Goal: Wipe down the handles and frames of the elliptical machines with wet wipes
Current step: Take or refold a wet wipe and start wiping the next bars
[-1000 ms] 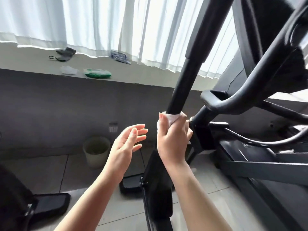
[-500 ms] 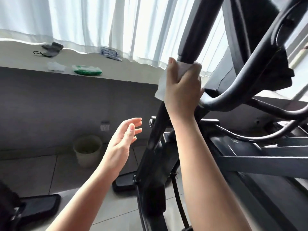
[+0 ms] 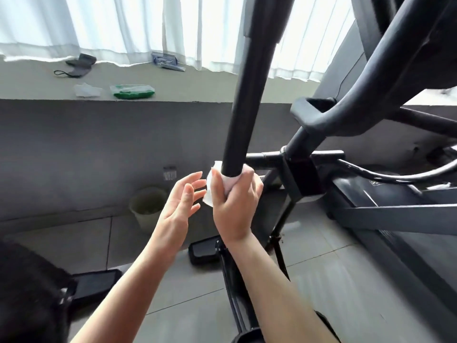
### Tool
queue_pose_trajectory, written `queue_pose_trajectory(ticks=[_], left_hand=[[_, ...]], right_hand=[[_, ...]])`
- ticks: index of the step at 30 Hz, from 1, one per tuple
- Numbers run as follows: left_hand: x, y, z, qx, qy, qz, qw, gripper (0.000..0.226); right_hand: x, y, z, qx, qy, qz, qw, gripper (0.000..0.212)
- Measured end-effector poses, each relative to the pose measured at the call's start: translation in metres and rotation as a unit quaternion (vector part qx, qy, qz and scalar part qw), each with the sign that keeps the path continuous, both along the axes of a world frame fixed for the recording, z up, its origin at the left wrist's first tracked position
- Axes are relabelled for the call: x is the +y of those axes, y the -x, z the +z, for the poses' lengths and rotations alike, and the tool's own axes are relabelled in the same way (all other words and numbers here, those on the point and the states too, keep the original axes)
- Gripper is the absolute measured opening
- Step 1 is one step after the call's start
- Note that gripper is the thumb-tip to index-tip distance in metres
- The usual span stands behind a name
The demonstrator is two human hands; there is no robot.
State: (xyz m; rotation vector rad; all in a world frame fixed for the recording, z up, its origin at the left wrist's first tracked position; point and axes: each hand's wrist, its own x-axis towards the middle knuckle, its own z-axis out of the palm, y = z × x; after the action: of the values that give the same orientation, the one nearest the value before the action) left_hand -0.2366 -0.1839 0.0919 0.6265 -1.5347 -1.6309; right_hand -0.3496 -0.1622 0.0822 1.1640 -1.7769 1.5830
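Observation:
A black upright handle bar [image 3: 249, 95] of the elliptical machine runs from the top of the view down to mid-frame. My right hand [image 3: 235, 204] grips a white wet wipe [image 3: 210, 189] wrapped round the lower part of that bar. My left hand [image 3: 179, 206] hovers just left of it, fingers spread and relaxed, holding nothing. The machine's curved fixed handle [image 3: 351, 112] and frame [image 3: 395, 211] lie to the right. The bar's lower section below my right hand is hidden by my wrist and forearm.
A grey ledge [image 3: 197, 90] under white curtains carries a green wipe packet [image 3: 132, 91], a crumpled white wipe [image 3: 86, 90], a black pouch [image 3: 76, 68] and a blue packet [image 3: 165, 60]. A pale bin [image 3: 148, 206] stands on the tiled floor. Black pedals [image 3: 202, 251] sit low.
My right hand slid the wipe up the bar, then back down to its lower part. My left hand stayed open beside it.

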Motion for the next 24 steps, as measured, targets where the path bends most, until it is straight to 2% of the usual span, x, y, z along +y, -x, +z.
queue_pose_trajectory(ticks=[5,10,14,18,21,24], left_hand=[[0.008,0.005,-0.004,-0.04,0.017,0.01,0.999,0.041],[0.022,0.013,-0.013,-0.064,0.038,0.021,0.997,0.042],[0.035,0.025,-0.018,-0.044,0.049,0.05,0.997,0.035],[0.046,0.037,-0.02,-0.031,0.06,0.104,0.992,0.047],[0.052,0.043,-0.02,-0.043,0.053,0.132,0.989,0.036],[0.057,0.046,-0.019,-0.06,0.048,0.145,0.986,0.039]], right_hand=[[-0.003,0.017,-0.036,0.028,0.007,0.058,0.998,0.034],[-0.002,0.054,-0.082,0.087,-0.067,0.148,0.983,0.039],[-0.009,0.094,-0.097,0.122,-0.145,0.263,0.946,0.034],[-0.02,0.13,-0.105,0.196,-0.197,0.304,0.911,0.027],[-0.034,0.157,-0.109,0.263,-0.219,0.321,0.883,0.027],[-0.051,0.186,-0.107,0.315,-0.267,0.336,0.847,0.034]])
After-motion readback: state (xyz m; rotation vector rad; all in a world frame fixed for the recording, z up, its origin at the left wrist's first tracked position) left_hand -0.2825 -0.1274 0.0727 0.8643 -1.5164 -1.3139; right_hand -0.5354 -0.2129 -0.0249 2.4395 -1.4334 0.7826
